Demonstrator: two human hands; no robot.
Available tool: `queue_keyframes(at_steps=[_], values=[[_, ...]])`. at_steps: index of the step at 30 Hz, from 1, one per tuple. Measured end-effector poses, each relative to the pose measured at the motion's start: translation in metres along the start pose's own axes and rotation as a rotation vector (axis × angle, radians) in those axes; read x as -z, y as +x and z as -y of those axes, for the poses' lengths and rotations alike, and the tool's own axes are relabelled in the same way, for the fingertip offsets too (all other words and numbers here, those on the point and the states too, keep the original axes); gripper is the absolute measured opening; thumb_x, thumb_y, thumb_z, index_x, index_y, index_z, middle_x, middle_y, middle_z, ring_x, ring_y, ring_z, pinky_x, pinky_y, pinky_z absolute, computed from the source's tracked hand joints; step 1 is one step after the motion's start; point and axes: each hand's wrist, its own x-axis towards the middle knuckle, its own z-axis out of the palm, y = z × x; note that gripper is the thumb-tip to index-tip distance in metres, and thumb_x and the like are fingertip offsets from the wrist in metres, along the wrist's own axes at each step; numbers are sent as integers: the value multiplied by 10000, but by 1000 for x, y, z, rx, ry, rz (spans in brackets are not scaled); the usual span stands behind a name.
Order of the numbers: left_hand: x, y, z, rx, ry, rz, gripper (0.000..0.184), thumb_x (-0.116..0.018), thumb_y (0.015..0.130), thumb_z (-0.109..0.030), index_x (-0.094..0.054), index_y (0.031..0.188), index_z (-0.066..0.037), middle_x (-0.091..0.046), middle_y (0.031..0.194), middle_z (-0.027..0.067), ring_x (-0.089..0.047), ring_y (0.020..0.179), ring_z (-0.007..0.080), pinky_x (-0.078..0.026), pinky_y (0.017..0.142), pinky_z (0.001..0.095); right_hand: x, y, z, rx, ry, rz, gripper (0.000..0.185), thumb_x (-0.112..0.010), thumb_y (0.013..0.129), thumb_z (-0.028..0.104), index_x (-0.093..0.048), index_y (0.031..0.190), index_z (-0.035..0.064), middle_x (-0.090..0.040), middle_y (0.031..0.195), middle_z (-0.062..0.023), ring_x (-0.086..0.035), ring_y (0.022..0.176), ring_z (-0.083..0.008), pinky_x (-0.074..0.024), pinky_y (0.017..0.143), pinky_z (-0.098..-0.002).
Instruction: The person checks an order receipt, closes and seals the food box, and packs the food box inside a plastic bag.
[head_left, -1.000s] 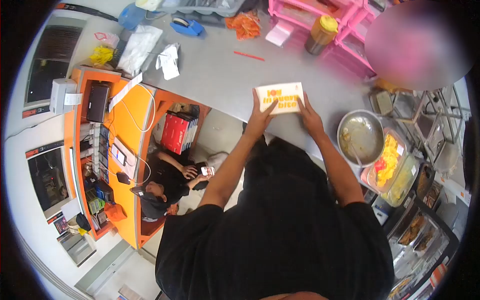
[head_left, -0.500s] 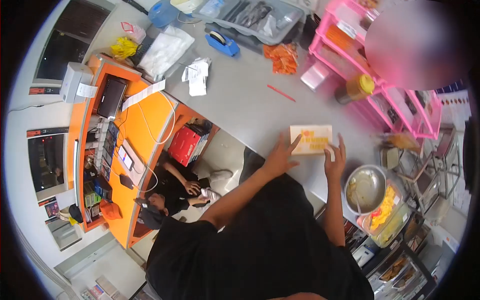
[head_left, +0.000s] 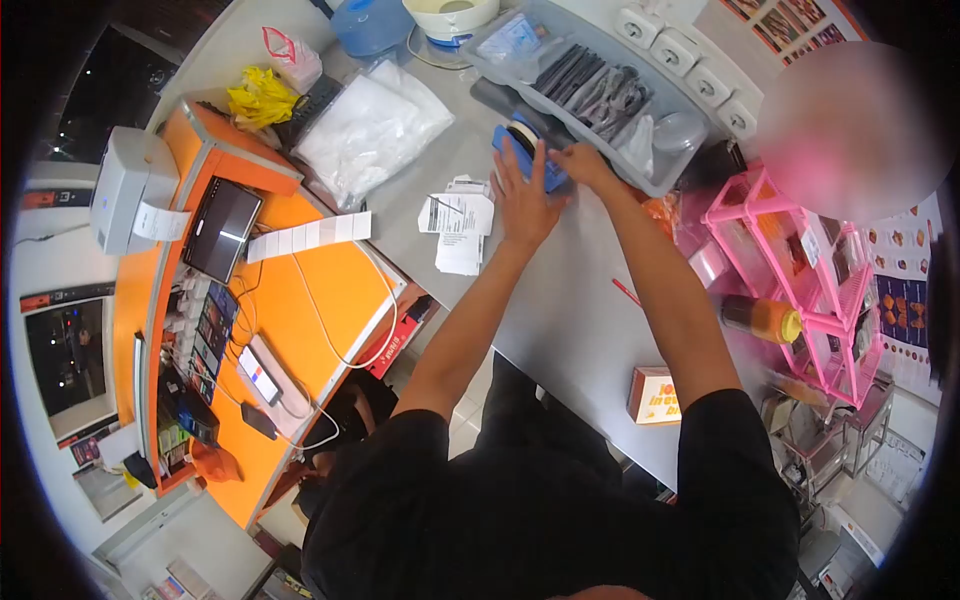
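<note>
My left hand lies against the near left side of the blue tape dispenser, its fingers spread. At the dispenser's right end is my right hand, its fingers bent together; whether a bit of tape is between them is too small to tell. The small printed box rests on the grey table, partly behind my right upper arm. White paper slips lie just left of my left hand.
A grey tray of wrapped cutlery stands behind the dispenser. White plastic bags are at the back left. Pink racks and a yellow-lidded bottle stand right. An orange counter is left; a person sits partly hidden beside it.
Both my hands have left the printed box and reached the tape dispenser at the back. The box stays on the table. The view has turned toward the back left, and the metal bowl is out of sight.
</note>
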Motion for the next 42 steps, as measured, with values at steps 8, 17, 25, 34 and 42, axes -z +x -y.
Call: queue_keyframes(at_steps=[8, 17, 25, 34, 42], values=[[-76, 43, 66, -402, 400, -27, 581, -660, 803, -226, -532, 1341, -47, -395, 1516, 197, -373, 1409, 370, -275, 1120, 582, -5, -17, -25, 335, 386, 110, 341, -540, 999, 224, -634, 1229, -11, -674, 1132, -107, -627, 1021, -170, -485, 884, -314], [-51, 21, 59, -480, 300, -39, 673, -670, 822, -307, -481, 1433, -100, -333, 1587, 82, -200, 1508, 226, -147, 1180, 573, 2, -38, -50, 67, 364, 98, 218, -645, 935, 189, -670, 1018, -11, -655, 828, -23, -571, 701, -98, -470, 636, -253], [-82, 8, 62, -476, 435, -24, 547, -506, 923, -237, -467, 1444, -77, -361, 1570, 81, -225, 1500, 214, -134, 1186, 584, -21, 23, -94, 117, -505, 73, 326, -740, 842, 295, -681, 993, 12, -708, 886, -157, -697, 803, -295, -548, 678, -387], [-70, -7, 30, -360, 6, 122, 633, -492, 896, -149, -344, 1490, 14, -279, 1590, 176, -221, 1497, 305, -166, 1141, 663, -19, -121, -119, 226, -309, -174, 189, -665, 810, 118, -692, 954, -1, -679, 760, -182, -668, 747, -334, -500, 703, -461], [-27, -241, -139, -472, -202, 459, 562, -656, 900, -278, -496, 1407, -94, -391, 1543, 132, -311, 1450, 350, -173, 1139, 633, 44, -505, -114, -229, 696, -276, 172, -695, 899, 158, -700, 958, -3, -699, 790, -68, -649, 769, -116, -515, 690, -272]])
